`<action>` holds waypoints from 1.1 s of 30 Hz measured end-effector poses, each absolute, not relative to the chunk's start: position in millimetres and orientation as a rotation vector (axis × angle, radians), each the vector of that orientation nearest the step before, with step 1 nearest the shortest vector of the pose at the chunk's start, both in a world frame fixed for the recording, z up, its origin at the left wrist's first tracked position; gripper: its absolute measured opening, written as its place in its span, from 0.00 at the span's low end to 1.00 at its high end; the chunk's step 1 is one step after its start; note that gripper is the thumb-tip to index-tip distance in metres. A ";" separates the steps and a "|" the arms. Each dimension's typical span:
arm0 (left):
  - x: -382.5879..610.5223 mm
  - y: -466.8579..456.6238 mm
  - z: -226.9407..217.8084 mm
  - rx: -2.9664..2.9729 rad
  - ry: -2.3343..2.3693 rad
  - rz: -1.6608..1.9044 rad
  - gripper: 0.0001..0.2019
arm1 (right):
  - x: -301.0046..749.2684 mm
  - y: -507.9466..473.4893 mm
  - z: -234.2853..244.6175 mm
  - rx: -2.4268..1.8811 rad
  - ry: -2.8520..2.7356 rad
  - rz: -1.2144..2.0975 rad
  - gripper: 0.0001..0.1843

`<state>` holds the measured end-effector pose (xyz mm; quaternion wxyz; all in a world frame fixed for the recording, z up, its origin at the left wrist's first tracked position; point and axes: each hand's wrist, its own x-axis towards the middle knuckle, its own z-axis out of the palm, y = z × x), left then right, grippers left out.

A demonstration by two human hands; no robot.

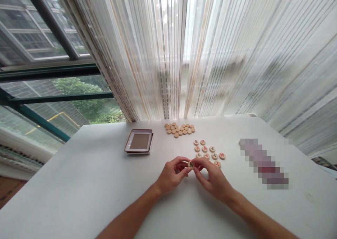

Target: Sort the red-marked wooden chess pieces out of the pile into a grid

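Between the fingertips of both hands is a round Chinese chess piece (191,165), its dark character facing me. My left hand (172,174) pinches it from the left, and my right hand (210,174) from the right. Just beyond my right hand lie several face-up chess pieces (204,149) with red or dark characters, in loose rows. One red-marked piece (217,164) sits right beside the right hand's knuckles. Farther back is a cluster of plain-looking wooden pieces (180,129) with no characters showing.
A shallow rectangular tin (128,147) rests on the white table (92,176) at the left. A pixelated long object (264,163) lies at the right. Striped curtains (173,56) hang along the table's far edge, with a window (65,91) at the left.
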<state>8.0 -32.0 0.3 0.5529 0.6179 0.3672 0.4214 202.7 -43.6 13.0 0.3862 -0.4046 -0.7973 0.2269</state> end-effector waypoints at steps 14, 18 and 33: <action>7.4 -33.6 1.1 1.557 0.903 1.000 0.14 | 207.1 -43.9 16.5 -1.048 -2.151 0.498 0.11; 7.7 -32.9 1.4 1.581 0.923 0.998 0.13 | 207.2 -43.5 16.1 -1.054 -2.119 0.532 0.10; 6.3 -32.4 0.0 1.582 0.911 0.978 0.14 | 208.8 -42.2 16.8 -1.074 -2.088 0.615 0.06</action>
